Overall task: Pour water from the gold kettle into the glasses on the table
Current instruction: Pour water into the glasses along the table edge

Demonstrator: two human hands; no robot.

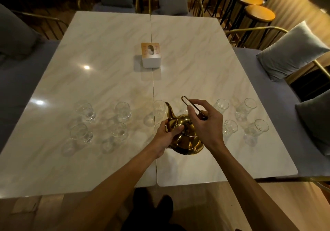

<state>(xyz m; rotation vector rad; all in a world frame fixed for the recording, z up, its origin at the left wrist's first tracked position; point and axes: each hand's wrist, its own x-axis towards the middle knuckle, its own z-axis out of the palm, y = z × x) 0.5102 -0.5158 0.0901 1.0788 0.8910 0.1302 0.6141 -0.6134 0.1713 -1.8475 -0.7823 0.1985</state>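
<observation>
Gold kettle (pixel 185 137) hangs low over the near middle of the bench (pixel 107 52), spout toward the far glass (pixel 159 106). I would tip slowly, spout right above that rim. My right hand (pixel 207 121) reaches in from the near right, fingers grasping the wire handle (pixel 193 108); my left hand (pixel 167 136) grips the kettle's body, thumb on top.
</observation>
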